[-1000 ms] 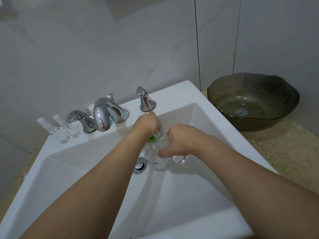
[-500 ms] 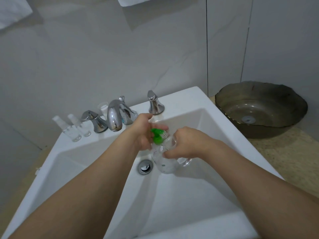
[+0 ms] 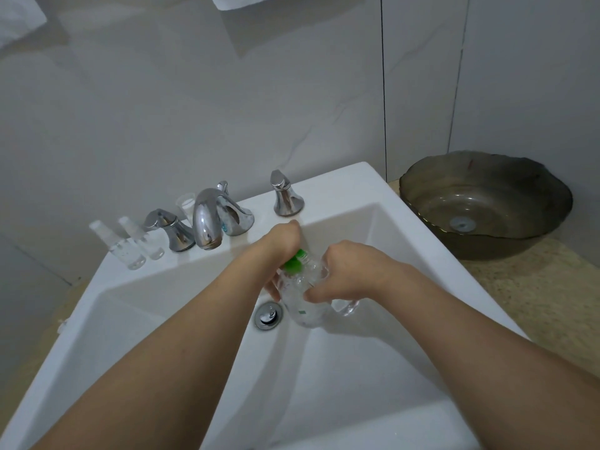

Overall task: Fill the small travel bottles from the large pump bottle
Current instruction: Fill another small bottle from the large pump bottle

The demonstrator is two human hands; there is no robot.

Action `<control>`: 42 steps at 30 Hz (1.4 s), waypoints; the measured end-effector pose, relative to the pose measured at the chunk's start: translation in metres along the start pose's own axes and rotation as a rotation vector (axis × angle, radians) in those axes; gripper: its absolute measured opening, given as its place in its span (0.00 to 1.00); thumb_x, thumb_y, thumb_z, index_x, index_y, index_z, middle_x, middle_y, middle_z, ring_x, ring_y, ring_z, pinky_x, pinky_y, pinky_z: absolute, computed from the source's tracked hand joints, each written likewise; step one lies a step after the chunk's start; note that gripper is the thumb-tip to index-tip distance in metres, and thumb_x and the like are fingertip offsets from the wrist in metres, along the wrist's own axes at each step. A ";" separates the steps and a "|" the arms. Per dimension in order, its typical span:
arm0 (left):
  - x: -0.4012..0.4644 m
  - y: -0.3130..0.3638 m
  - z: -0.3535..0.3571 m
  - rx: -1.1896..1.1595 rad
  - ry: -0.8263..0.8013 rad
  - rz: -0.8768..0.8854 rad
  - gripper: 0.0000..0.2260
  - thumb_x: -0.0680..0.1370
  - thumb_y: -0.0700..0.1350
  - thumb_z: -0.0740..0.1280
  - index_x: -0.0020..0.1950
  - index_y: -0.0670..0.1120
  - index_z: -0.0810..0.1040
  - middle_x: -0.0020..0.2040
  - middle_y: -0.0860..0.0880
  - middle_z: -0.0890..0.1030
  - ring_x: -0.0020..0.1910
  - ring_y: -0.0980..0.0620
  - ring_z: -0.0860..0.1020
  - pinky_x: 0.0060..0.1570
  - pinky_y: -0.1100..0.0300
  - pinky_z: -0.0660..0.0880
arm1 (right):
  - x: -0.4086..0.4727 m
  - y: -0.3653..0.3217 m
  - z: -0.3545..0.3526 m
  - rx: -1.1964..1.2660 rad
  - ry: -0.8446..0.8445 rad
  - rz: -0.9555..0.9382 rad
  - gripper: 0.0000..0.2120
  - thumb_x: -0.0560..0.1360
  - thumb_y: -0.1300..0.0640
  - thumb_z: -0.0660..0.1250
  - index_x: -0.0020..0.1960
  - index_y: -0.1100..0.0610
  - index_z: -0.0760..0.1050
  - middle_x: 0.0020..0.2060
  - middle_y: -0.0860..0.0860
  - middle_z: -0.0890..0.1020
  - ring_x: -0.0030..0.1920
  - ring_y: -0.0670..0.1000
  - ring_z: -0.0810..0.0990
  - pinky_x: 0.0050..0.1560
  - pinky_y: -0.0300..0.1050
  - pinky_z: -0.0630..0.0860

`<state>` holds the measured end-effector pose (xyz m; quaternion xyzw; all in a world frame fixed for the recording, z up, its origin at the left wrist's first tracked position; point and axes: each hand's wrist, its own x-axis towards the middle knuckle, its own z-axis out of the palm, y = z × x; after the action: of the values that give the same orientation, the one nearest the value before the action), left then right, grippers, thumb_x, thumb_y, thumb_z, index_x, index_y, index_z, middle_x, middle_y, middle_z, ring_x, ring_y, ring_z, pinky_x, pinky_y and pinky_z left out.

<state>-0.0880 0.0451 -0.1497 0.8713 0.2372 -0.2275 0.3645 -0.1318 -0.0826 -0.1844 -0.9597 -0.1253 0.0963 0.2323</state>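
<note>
Over the white sink basin [image 3: 373, 368], my right hand [image 3: 350, 271] grips a clear plastic bottle [image 3: 305, 306] near its shoulder. My left hand [image 3: 279, 241] is curled round the bottle's green cap [image 3: 295, 262] at the neck. A second clear piece [image 3: 345, 306] shows under my right hand; what it is I cannot tell. Two small clear travel bottles [image 3: 125, 246] [image 3: 146, 238] with caps stand on the sink ledge at the left, beside the left tap handle. A further small clear cup or bottle [image 3: 185, 204] stands behind the spout.
A chrome faucet spout [image 3: 207, 222] with two handles [image 3: 172, 228] [image 3: 285, 196] lines the back ledge. The chrome drain [image 3: 268, 315] sits just left of the bottle. A dark glass vessel basin [image 3: 480, 203] rests on the speckled counter at the right. Tiled wall behind.
The camera view has tilted up and the hands sit slightly lower in the basin. My left hand has shifted over the green cap, covering more of it than half a second ago.
</note>
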 end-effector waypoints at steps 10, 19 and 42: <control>0.001 -0.002 0.003 -0.061 0.023 -0.015 0.27 0.83 0.56 0.43 0.63 0.38 0.71 0.56 0.33 0.78 0.50 0.31 0.81 0.49 0.33 0.79 | -0.001 -0.001 0.000 0.016 -0.029 0.019 0.20 0.63 0.40 0.73 0.35 0.56 0.75 0.31 0.50 0.78 0.33 0.52 0.79 0.33 0.44 0.74; -0.012 0.002 -0.010 -0.063 -0.079 -0.031 0.22 0.82 0.57 0.51 0.49 0.39 0.73 0.48 0.39 0.78 0.54 0.32 0.78 0.59 0.34 0.74 | -0.001 -0.002 -0.005 0.064 0.010 -0.020 0.21 0.64 0.40 0.72 0.32 0.58 0.74 0.26 0.51 0.75 0.29 0.53 0.75 0.31 0.45 0.71; -0.009 0.000 0.008 0.021 0.111 0.089 0.18 0.83 0.41 0.46 0.67 0.38 0.69 0.61 0.33 0.76 0.56 0.30 0.78 0.52 0.34 0.79 | 0.000 0.002 0.001 0.067 -0.055 0.014 0.20 0.61 0.40 0.73 0.37 0.58 0.80 0.36 0.52 0.85 0.37 0.53 0.83 0.40 0.50 0.81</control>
<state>-0.0969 0.0372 -0.1496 0.8960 0.2154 -0.1650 0.3515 -0.1312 -0.0838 -0.1858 -0.9493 -0.1218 0.1283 0.2600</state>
